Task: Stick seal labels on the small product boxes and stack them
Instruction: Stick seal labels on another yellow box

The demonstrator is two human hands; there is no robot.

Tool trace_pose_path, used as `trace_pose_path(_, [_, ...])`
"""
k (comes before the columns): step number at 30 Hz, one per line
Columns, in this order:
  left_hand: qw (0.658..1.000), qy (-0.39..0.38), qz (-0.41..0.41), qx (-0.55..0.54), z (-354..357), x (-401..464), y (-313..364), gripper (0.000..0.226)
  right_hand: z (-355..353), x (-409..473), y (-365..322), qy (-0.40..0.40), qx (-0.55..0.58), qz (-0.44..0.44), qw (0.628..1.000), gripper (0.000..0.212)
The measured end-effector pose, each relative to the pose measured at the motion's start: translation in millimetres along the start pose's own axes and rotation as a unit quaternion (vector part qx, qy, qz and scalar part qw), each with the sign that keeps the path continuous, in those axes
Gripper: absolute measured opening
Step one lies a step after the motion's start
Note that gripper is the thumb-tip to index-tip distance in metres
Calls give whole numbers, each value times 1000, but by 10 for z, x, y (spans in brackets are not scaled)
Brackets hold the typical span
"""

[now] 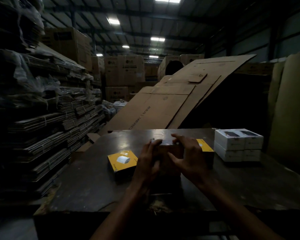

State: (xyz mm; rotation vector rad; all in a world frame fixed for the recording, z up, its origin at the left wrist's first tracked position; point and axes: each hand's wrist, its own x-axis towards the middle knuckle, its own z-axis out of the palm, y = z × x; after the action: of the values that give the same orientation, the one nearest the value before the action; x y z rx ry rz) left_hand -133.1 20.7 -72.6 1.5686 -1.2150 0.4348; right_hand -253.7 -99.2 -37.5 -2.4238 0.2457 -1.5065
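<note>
A dark small product box (170, 151) stands on the dark table (93, 179), held between both hands. My left hand (149, 160) grips its left side, fingers curled over the top edge near a small pale piece that may be a label. My right hand (189, 155) grips its right side, fingers spread over the top. A yellow product box (122, 161) lies just left of my hands. Another yellow box (205, 146) shows behind my right hand. A stack of white product boxes (238, 144) stands at the right of the table.
A big flattened cardboard sheet (171, 101) leans up behind the table. Bundles of flat cartons (42, 118) are piled high on the left. Large brown cartons (125, 71) fill the background, and a tall cardboard piece (291, 110) stands at the right.
</note>
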Motion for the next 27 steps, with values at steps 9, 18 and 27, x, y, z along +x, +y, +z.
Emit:
trace_pose_path(9, [997, 9, -31, 71, 44, 41, -46, 76, 100, 136, 77, -42, -75, -27, 996, 39])
trace_pose_path(18, [998, 3, -46, 52, 40, 181, -87, 75, 166, 281, 198, -39, 8, 18, 999, 29])
trace_pose_path(27, [998, 10, -46, 39, 53, 211, -123, 75, 172, 402, 114, -78, 29, 94, 992, 25])
